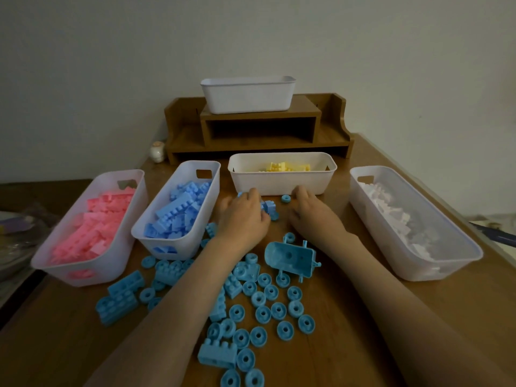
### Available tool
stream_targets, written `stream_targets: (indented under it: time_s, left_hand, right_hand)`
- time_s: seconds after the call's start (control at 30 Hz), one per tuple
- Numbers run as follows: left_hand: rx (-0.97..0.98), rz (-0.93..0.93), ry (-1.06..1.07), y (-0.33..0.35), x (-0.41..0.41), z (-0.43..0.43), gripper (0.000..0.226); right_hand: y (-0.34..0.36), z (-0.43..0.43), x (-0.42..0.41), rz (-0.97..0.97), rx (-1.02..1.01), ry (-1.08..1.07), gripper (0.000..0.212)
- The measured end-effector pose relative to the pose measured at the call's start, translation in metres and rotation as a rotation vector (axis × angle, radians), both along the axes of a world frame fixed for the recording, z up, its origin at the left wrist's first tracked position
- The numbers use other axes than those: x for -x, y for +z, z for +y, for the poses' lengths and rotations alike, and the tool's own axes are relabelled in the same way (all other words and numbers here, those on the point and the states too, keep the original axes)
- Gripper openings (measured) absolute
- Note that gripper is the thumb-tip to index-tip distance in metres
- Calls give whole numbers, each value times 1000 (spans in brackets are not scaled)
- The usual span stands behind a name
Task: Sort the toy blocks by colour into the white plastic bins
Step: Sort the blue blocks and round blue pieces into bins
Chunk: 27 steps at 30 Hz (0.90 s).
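In front of the yellow-block bin [279,181], left hand [242,217] perhaps around blue blocks [269,205].

place: home room | evidence: wooden desk [363,317], desktop shelf [259,129], plain wall [111,65]

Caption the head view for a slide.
Left hand and right hand work among loose blue pieces on a wooden table, before pink-block bin, blue-block bin, yellow-block bin and white-block bin.

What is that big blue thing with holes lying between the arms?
It's a turquoise toy shell, plastic by the look, rounded at one end, with two round holes and thin pegs poking from its sides. It lies on the wooden table among loose blue rings; nothing grips it.
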<state>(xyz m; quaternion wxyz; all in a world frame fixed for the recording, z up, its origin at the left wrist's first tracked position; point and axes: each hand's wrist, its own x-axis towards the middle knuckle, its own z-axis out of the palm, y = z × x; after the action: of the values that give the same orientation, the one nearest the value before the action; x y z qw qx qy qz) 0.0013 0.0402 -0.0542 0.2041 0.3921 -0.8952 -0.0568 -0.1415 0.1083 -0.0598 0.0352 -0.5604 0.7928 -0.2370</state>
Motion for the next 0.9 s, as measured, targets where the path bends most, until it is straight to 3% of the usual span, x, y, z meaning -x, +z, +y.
stream_targets:
  time_s: [0.1, 0.17, 0.3, 0.47, 0.8, 0.9]
  left_hand:
    - [262, -41, 139, 1, -1, -4, 27]
    - [275, -59, 170, 1, -4, -6, 28]
    - [95, -135, 95, -5, -5, -15, 32]
    - [-110, -34, 32, -5, -4, -17, 24]
    - [-344, 214, -65, 4, -3, -11, 18]
    - [-483, 265, -72, 7, -2, -9, 14]
  right_hand:
    - [0, -4, -8, 73, 34, 194, 59]
    - [-1, -8, -13, 131, -23, 274, 61]
    - [-4, -12, -12, 156, -48, 258, 43]
    - [-6, -11, -10, 16, 15, 218, 29]
    - [8, -4, 2, -598, -28, 176, 30]
    - [10, -3, -1, -435, -143, 214, 43]
